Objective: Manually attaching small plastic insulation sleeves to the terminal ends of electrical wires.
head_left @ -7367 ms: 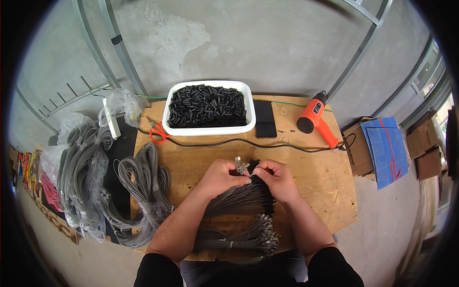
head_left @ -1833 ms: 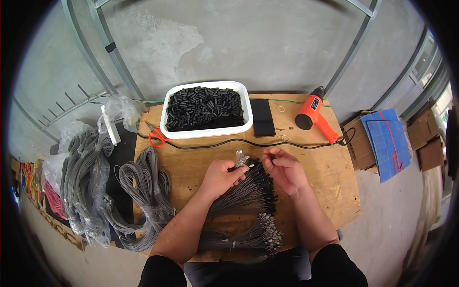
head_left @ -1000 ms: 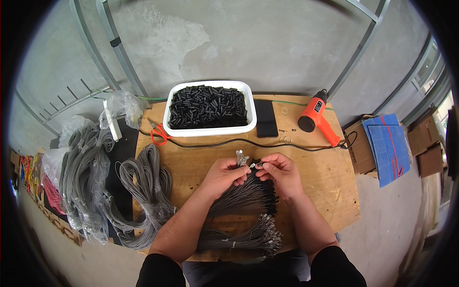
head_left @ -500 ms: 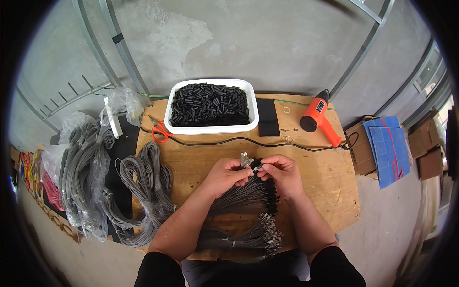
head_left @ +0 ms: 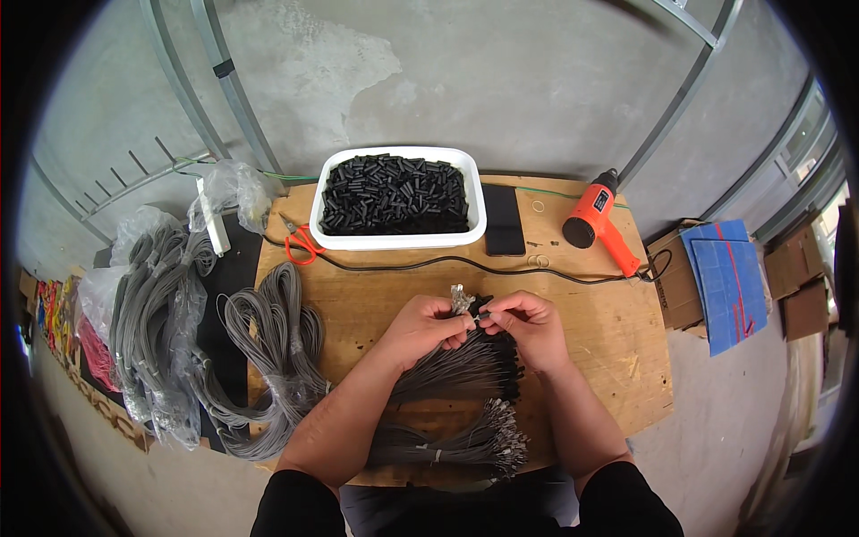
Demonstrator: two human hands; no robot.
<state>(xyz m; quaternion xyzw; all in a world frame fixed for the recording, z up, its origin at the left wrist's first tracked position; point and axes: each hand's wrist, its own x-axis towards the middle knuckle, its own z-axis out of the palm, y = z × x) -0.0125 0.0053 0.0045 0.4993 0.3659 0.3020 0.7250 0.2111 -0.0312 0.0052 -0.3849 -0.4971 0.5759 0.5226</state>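
My left hand [head_left: 424, 326] is closed in a pinch on grey cables, with their silver metal ends [head_left: 460, 299] sticking up past the fingers. Thumb and forefinger of my right hand [head_left: 531, 333] grip a small black sleeve [head_left: 484, 317], held close against a cable end at the left fingertips. Whether the sleeve is over that end I cannot tell. Beneath both hands lies a bundle of grey cables [head_left: 452, 374] with black-sleeved ends [head_left: 511, 369]. Nearer to me is a tied bundle [head_left: 416, 447] with bare silver ends [head_left: 506, 446].
A white tub [head_left: 398, 242] of black sleeves [head_left: 394, 195] stands at the back, beside a dark phone [head_left: 505, 224]. Orange-handled scissors [head_left: 302, 246] lie left of it, an orange heat gun [head_left: 592, 215] to the right. A black cord [head_left: 420, 266] crosses the table. Coiled cables [head_left: 277, 331] lie left.
My right fingers have shifted slightly, and the black sleeve now shows more plainly between the two hands. The left hand has hardly moved.
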